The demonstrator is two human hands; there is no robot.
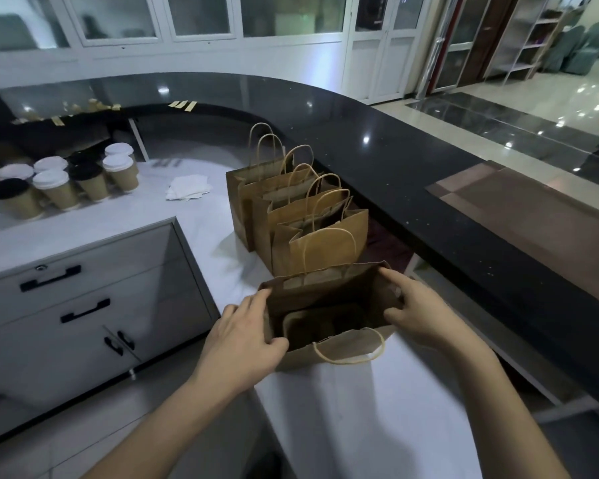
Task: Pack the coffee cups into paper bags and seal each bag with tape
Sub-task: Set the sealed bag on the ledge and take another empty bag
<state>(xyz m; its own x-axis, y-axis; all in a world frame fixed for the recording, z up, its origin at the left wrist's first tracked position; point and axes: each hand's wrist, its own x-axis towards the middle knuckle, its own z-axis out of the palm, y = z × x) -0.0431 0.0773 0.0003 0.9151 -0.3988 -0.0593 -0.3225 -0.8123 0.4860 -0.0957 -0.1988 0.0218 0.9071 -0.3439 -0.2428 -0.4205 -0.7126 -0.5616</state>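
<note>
the nearest paper bag (339,350) stands upright with its mouth open on the white surface (215,216), close to the near edge. the left hand (246,337) grips the bag's left wall, with the fingers on the outside and the thumb curled over the front rim. the right hand (421,314) holds the right wall, with the forefinger stretched along the far rim and the thumb hooked inside. between the two hands the mouth is spread wide. down in the bag lies a pale cardboard insert (301,323), too dark to make out further. just beyond, a row of paper bags (312,219) stands upright with handles up, beside the raised black counter (395,150). the coffee cups (66,184) stand grouped on the far left of the surface, well apart from the bags, some with white lids and some with black. a pile of napkins (187,190) lies between the cups and the bags. yellowish tape strips (184,104) hang from the counter's edge.
</note>
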